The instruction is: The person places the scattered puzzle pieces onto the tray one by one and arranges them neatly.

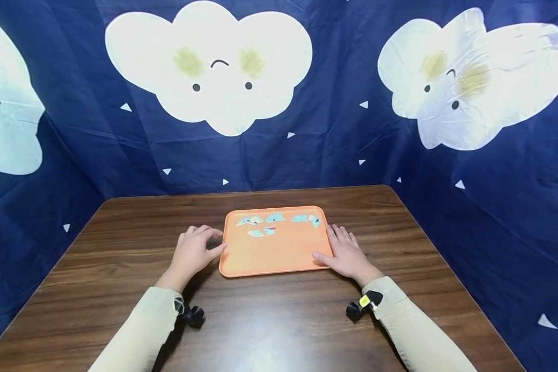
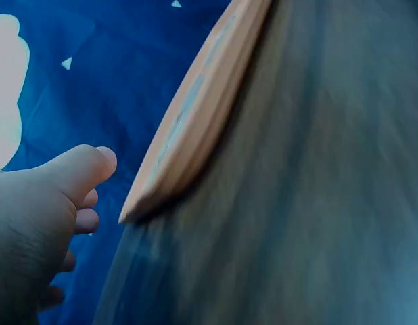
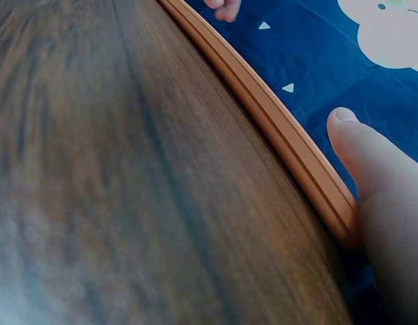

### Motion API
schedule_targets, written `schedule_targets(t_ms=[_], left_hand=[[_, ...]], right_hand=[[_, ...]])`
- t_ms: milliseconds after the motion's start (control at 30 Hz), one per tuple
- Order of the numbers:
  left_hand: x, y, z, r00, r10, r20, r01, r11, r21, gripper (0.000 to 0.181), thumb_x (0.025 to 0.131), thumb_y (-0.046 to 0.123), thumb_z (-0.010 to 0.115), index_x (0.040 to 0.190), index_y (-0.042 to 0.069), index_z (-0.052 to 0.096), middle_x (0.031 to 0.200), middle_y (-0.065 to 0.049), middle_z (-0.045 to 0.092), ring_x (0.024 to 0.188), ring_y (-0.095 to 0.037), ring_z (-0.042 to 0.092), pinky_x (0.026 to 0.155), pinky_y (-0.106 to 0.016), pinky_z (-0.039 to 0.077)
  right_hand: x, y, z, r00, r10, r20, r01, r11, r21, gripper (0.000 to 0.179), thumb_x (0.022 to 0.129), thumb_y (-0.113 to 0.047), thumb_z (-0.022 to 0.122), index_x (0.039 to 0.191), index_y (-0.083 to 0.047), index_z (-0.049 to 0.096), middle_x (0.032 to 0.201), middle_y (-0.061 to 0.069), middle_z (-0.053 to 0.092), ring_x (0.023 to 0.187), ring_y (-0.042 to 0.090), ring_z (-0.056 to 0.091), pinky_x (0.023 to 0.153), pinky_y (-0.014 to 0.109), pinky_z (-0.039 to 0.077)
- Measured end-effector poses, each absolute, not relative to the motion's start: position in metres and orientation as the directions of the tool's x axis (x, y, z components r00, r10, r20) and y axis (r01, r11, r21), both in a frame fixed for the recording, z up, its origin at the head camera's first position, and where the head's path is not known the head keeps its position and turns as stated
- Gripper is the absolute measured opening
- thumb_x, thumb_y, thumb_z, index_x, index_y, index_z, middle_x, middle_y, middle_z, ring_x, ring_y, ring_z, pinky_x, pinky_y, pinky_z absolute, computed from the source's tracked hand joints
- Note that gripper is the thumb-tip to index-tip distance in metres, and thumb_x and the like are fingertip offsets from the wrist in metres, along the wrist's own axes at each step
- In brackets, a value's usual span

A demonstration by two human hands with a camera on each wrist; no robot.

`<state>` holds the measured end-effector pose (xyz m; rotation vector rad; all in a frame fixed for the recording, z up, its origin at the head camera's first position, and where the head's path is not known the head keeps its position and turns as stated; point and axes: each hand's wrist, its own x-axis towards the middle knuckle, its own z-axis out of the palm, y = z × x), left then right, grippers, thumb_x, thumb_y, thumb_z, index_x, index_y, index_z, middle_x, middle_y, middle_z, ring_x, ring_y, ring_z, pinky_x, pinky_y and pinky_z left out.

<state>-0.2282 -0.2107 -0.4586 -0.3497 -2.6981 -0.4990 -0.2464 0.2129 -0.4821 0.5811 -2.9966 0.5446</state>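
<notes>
An orange tray (image 1: pixel 279 258) lies on the wooden table, with several flat, irregular pale-blue printed pieces (image 1: pixel 275 217) along its far part. At the tray's left edge is my left hand (image 1: pixel 194 250), its fingers loosely bent and its thumb tip at the rim. The left wrist view shows that thumb (image 2: pixel 80 172) close to a corner of the tray (image 2: pixel 189 128). My right hand (image 1: pixel 346 253) rests at the right edge, fingers fairly straight along the side and thumb over the near corner. In the right wrist view its thumb (image 3: pixel 375 159) rises beside the tray's rim (image 3: pixel 283 135).
The brown wooden table (image 1: pixel 269 320) spreads around the tray on all sides. Behind and beside it hangs a dark blue cloth (image 1: pixel 344 155) with white clouds (image 1: pixel 214 36) and small triangles. Each wrist carries a small black camera (image 1: pixel 195 315).
</notes>
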Motion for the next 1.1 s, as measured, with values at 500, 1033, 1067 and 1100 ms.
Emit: schedule_targets(t_ms=[500,1033,1067,1100], left_hand=[[-0.190,-0.265,-0.469,-0.936,0.189,0.298,0.278,0.915,0.293,0.055,0.082,0.046,0.080,0.123,0.011,0.069,0.119,-0.009,0.066,0.108,-0.037,0.056,0.086,-0.059,0.040],[-0.178,-0.285,-0.479,-0.942,0.107,0.318,0.206,0.932,0.296,0.041,0.083,0.048,0.078,0.103,0.012,0.070,0.104,-0.006,0.065,0.100,-0.034,0.058,0.084,-0.059,0.042],[-0.178,-0.284,-0.479,-0.943,0.103,0.315,0.200,0.935,0.292,0.039,0.084,0.046,0.077,0.101,0.012,0.070,0.104,-0.007,0.066,0.100,-0.035,0.058,0.083,-0.059,0.043],[-0.178,-0.283,-0.479,-0.945,0.099,0.313,0.193,0.939,0.286,0.037,0.084,0.045,0.077,0.100,0.012,0.070,0.103,-0.007,0.066,0.100,-0.035,0.058,0.083,-0.059,0.043]], right_hand=[[-0.247,0.213,-0.483,-0.933,-0.347,0.097,-0.359,0.874,-0.327,0.104,0.092,-0.072,0.050,0.159,0.000,0.020,0.162,0.026,0.024,0.151,0.045,0.016,0.119,0.061,0.010],[-0.249,0.212,-0.484,-0.930,-0.354,0.104,-0.368,0.875,-0.315,0.103,0.092,-0.071,0.051,0.159,0.001,0.022,0.161,0.027,0.026,0.150,0.045,0.018,0.119,0.062,0.011],[-0.249,0.212,-0.484,-0.930,-0.353,0.103,-0.368,0.874,-0.318,0.103,0.092,-0.071,0.051,0.159,0.001,0.021,0.161,0.027,0.026,0.151,0.045,0.018,0.119,0.062,0.011],[-0.248,0.213,-0.484,-0.930,-0.353,0.101,-0.366,0.874,-0.318,0.103,0.092,-0.071,0.050,0.159,0.001,0.021,0.162,0.026,0.026,0.151,0.045,0.018,0.119,0.062,0.011]])
